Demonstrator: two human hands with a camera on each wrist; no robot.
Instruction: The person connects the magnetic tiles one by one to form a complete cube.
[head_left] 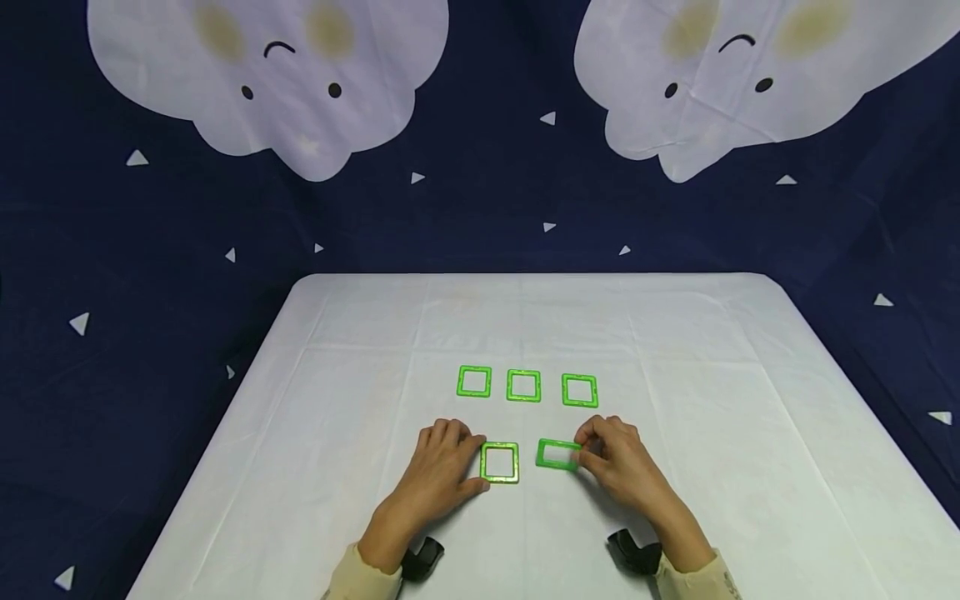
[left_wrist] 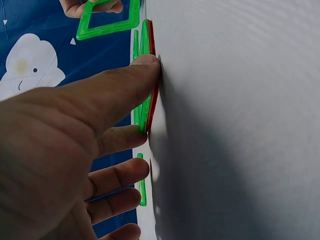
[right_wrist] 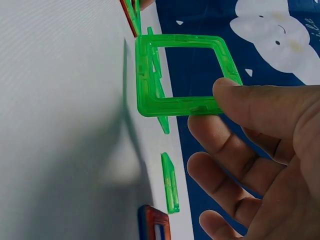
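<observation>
My left hand (head_left: 438, 471) pinches the left side of a green square magnetic tile (head_left: 498, 480) between thumb and fingers, low at the table. Along its edge in the left wrist view, a red layer (left_wrist: 153, 45) lies under the green. To the right, my right hand (head_left: 626, 462) holds up another green square tile (right_wrist: 172, 106) by its edge, thumb on one face and fingers behind. This tile is tilted and raised off the table, its window seen through. A small gap separates the two tiles in the head view.
Farther back, three green square tiles, left (head_left: 474, 395), middle (head_left: 523, 400) and right (head_left: 580, 405), lie in a row on the white table (head_left: 300, 467). An orange-red and blue piece (right_wrist: 162, 220) shows low in the right wrist view. A dark blue cloth (head_left: 487, 217) hangs behind.
</observation>
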